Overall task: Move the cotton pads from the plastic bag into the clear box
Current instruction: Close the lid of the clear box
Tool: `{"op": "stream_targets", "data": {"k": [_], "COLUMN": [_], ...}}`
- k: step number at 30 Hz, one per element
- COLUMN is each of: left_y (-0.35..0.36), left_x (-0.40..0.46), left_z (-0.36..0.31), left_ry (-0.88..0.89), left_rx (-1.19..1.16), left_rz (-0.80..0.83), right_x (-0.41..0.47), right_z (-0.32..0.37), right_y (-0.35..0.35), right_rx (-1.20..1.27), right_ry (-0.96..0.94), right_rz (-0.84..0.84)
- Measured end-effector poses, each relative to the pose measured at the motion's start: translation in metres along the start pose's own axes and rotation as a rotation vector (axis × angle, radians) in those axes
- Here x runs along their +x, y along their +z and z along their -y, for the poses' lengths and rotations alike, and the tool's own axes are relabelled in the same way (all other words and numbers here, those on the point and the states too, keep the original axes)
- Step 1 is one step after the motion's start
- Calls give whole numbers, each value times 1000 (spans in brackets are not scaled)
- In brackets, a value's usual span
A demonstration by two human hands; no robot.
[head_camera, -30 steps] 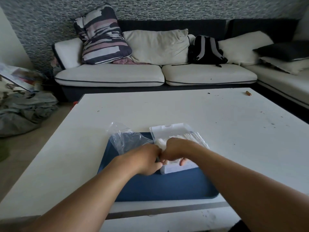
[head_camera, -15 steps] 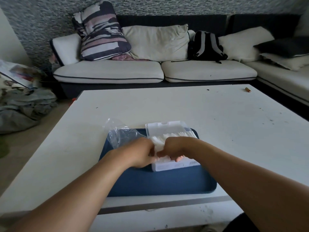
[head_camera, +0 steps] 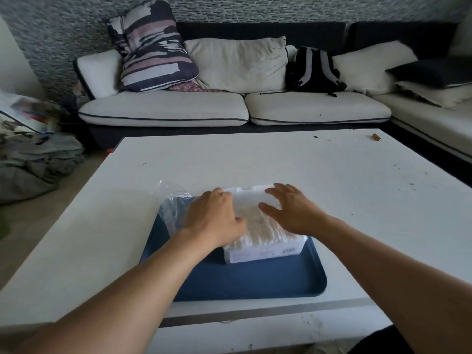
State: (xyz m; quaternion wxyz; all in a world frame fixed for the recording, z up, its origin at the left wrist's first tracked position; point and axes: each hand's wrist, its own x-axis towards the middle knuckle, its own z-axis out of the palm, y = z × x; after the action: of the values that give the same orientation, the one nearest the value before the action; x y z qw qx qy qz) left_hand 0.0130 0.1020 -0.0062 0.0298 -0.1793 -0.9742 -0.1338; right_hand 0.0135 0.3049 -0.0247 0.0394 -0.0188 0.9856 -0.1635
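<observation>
On the blue tray [head_camera: 255, 282], toward its far edge, your one clear box [head_camera: 265, 247] sits packed with a row of cotton pads [head_camera: 263, 229]; too many and too blurred to count. Your left hand [head_camera: 214, 215] lies on the pads at the box's left side, fingers loosely bent, seemingly pressing rather than gripping. Your right hand [head_camera: 293, 210] hovers spread above the box's right side, holding nothing. I judge you are tamping the stack level so it stays inside. One plastic bag [head_camera: 173, 203] lies slack at the tray's far-left corner, apparently emptied. Two hands, one tray.
</observation>
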Motion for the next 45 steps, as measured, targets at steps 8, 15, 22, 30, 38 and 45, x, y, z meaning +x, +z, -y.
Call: {"op": "stream_targets", "data": {"k": [8,15,22,30,38,45], "left_y": [61,52,36,26,19,36], "left_x": [7,7,24,37,26,-2], "left_z": [2,3,19,25,31,9], "left_ry": [94,164,-354,-735,-559,-51], "left_rx": [140,238,-730,-1441,-1365,-226], "left_rz": [348,334,-31,89,228,376], "right_x": [-1,0,21,10,1,-19], "right_z": [18,26,-9,-21,-20,10], "right_y": [44,48,3,0,-17,24], "right_rx": [-76,73,523,1322,1241,5], "right_ry": [2,40,446,695,578,-101], "right_rz": [40,56,-421,248,83,143]}}
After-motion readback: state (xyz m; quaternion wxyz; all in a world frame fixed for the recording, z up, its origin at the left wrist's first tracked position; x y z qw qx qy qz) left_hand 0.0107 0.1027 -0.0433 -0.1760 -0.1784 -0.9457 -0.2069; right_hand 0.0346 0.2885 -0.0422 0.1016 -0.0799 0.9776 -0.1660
